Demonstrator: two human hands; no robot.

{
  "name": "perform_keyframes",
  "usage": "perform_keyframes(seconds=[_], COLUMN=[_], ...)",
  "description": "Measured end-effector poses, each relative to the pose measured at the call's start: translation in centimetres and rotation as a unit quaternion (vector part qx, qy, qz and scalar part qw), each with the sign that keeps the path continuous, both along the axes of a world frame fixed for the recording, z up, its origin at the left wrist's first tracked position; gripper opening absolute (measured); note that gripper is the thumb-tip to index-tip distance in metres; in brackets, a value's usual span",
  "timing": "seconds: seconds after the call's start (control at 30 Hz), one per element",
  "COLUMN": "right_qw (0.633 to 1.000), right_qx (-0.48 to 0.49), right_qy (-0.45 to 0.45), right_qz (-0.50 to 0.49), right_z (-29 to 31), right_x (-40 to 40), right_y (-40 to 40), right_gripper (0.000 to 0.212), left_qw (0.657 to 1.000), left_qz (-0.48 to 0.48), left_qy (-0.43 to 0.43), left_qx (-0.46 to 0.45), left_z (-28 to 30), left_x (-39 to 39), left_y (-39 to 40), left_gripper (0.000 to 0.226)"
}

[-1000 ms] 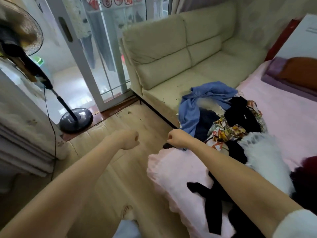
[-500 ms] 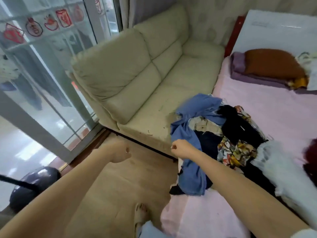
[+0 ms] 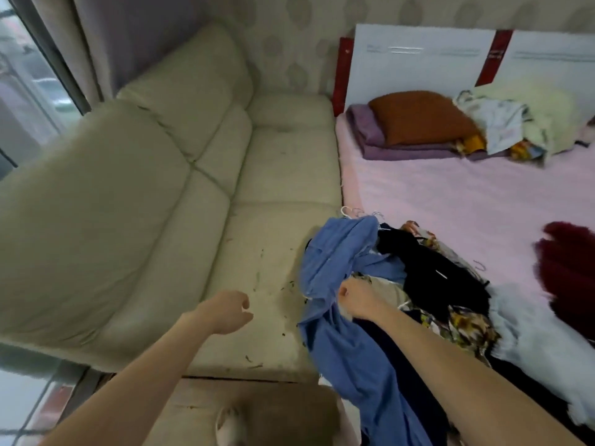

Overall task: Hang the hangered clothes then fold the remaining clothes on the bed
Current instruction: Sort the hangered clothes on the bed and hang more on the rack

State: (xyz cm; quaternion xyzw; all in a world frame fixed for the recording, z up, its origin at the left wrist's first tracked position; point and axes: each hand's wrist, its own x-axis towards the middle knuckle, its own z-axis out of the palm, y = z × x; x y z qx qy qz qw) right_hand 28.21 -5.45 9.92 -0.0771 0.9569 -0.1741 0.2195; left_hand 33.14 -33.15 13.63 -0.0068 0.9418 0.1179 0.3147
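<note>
Two bare hands reach out over a heap of clothes piled at the bed's left edge, near its foot. The right hand is curled into the pile, its fingers closed on cloth where the blue shirt meets a pale garment; which piece it grips cannot be told. The blue shirt trails over the bed's edge below that hand. The left hand hangs above the sofa seat, fingers loosely curled, holding nothing, apart from the clothes. White hanger hooks poke out at the pile's far end. Pillows lie by the headboard.
</note>
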Motion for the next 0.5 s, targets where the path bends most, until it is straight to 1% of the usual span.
perform_keyframes(seconds=[0.07, 0.13, 0.17, 0.27, 0.33, 0.37, 0.4, 0.47, 0.5], right_qw=[0.999, 0.997, 0.996, 0.994, 0.995, 0.996, 0.996, 0.990, 0.985], right_qx=[0.026, 0.046, 0.055, 0.062, 0.063, 0.071, 0.087, 0.133, 0.153], right_qy=[0.001, -0.007, -0.015, -0.023, -0.008, -0.002, 0.006, 0.008, 0.014], right_qz=[-0.027, -0.058, -0.065, -0.087, -0.077, -0.054, -0.027, 0.039, 0.071], right_z=[-1.1, -2.8, -3.3, -5.5, -6.8, -7.3, -8.2, -10.4, -11.0], right_x=[-3.1, -6.5, -7.4, -12.2, -15.6, -16.9, -18.6, -22.7, -24.4], right_y=[-0.1, 0.1, 0.2, 0.2, 0.4, 0.4, 0.4, 0.4, 0.2], right_gripper=[0.030, 0.031, 0.032, 0.022, 0.016, 0.011, 0.018, 0.041, 0.046], left_qw=[1.000, 0.998, 0.997, 0.990, 0.984, 0.980, 0.977, 0.971, 0.967], left_qz=[-0.020, -0.030, -0.027, -0.016, 0.017, 0.031, 0.042, 0.059, 0.065], left_qy=[-0.003, -0.016, -0.024, -0.047, -0.057, -0.056, -0.052, -0.040, -0.032], left_qx=[0.020, 0.055, 0.070, 0.131, 0.170, 0.188, 0.201, 0.230, 0.243], left_z=[-2.1, -4.2, -4.7, -7.7, -9.6, -10.4, -11.5, -14.3, -15.0], left_x=[-5.1, -10.0, -11.1, -16.7, -20.0, -21.0, -22.0, -24.2, -24.7], left_y=[0.1, 0.5, 0.8, 1.3, 1.9, 2.3, 2.7, 3.7, 4.2], left_gripper=[0.046, 0.047, 0.047, 0.048, 0.046, 0.045, 0.043, 0.039, 0.038])
